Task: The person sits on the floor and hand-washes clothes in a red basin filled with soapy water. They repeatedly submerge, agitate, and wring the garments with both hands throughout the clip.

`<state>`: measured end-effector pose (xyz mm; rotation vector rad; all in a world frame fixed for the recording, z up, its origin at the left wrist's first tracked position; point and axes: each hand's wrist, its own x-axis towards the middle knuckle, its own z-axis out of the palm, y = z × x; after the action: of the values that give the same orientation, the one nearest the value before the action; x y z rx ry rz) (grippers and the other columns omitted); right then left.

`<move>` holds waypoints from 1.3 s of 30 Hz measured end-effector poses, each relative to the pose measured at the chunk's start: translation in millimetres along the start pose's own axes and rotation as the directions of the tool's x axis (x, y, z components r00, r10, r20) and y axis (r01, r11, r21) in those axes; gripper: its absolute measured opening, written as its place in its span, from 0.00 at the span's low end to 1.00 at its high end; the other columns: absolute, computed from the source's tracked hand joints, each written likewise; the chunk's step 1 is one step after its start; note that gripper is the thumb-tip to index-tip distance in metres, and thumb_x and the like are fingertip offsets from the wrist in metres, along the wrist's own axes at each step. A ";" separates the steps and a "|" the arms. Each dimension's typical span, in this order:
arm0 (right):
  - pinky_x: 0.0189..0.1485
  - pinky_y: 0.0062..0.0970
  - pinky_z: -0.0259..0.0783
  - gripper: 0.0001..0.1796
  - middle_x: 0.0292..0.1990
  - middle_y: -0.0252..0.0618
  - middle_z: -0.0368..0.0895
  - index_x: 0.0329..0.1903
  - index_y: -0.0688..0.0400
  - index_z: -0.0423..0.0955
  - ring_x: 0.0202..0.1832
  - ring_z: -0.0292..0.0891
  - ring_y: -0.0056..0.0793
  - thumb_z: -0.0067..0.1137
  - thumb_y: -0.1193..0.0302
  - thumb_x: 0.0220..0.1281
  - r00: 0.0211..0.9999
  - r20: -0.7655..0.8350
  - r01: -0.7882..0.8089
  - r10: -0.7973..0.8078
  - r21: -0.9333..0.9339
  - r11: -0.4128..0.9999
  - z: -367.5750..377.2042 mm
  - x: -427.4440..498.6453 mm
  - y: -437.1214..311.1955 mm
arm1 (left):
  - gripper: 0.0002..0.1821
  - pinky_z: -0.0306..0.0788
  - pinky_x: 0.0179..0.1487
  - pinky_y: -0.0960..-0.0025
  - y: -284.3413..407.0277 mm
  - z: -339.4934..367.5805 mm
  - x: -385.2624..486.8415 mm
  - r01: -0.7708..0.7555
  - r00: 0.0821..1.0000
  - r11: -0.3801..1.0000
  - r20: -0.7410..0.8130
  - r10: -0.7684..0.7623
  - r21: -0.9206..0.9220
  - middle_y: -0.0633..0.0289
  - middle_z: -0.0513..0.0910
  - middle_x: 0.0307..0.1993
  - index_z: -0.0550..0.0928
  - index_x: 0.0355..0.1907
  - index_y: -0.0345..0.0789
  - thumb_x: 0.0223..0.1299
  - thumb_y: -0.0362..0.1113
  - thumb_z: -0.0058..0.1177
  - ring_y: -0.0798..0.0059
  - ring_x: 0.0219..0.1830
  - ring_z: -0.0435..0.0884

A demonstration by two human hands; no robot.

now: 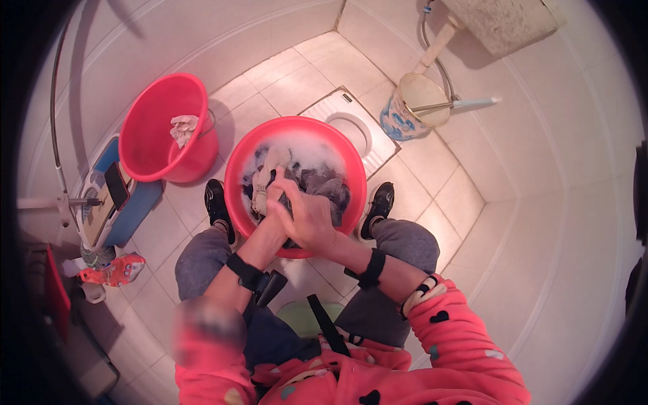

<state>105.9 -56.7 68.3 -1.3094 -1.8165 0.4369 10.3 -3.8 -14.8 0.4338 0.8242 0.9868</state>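
A red plastic basin (pixel 358 182) stands on the tiled floor between my feet, with white suds (pixel 309 144) at its far side. Wet laundry fills it: a pale cloth (pixel 262 177) with dark markings at the left and dark grey fabric (pixel 326 187) at the right. Over the near part of the basin my two hands meet. My left hand (pixel 276 215) is partly covered by my right hand (pixel 310 218), whose fingers bend across it. Whether either hand grips cloth is hidden. Black straps circle both wrists.
A red bucket (pixel 147 121) holding a crumpled pale cloth (pixel 184 129) stands at the left, near a blue-sided container (pixel 134 202) with a phone-like dark object (pixel 117 186) on top. Beyond the basin lie a squat toilet (pixel 357 132) and a patterned bin (pixel 397 124). A green stool (pixel 293 319) is below me.
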 end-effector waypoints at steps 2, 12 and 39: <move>0.25 0.40 0.68 0.14 0.21 0.46 0.77 0.52 0.55 0.68 0.23 0.76 0.48 0.54 0.67 0.65 0.996 -0.011 -0.087 0.087 -0.051 0.995 -2.1 9.9 16.3 | 0.20 0.72 0.38 0.70 -10.2 16.7 -13.6 0.066 0.985 0.994 -0.163 -0.050 0.091 0.63 0.78 0.34 0.76 0.40 0.37 0.74 0.50 0.36 0.75 0.37 0.78; 0.25 0.45 0.68 0.16 0.18 0.47 0.76 0.53 0.56 0.66 0.22 0.77 0.50 0.51 0.66 0.66 0.993 -0.052 -0.105 0.102 -0.063 0.992 3.0 10.6 -0.4 | 0.20 0.72 0.41 0.67 24.4 33.1 -18.4 0.040 0.949 0.932 -0.306 0.078 0.360 0.62 0.79 0.36 0.77 0.42 0.36 0.74 0.50 0.36 0.74 0.39 0.77; 0.32 0.40 0.67 0.19 0.21 0.50 0.74 0.31 0.63 0.69 0.26 0.73 0.46 0.46 0.59 0.71 0.920 0.207 -0.350 0.333 0.054 0.935 -31.9 50.3 81.2 | 0.35 0.70 0.55 0.66 84.4 46.1 -35.2 0.040 0.996 0.914 0.053 -0.067 0.403 0.56 0.76 0.53 0.68 0.60 0.33 0.60 0.55 0.57 0.66 0.52 0.77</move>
<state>175.0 14.8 52.6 -1.5717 -1.7006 0.8543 -11.3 9.9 84.4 0.7889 0.9775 0.7451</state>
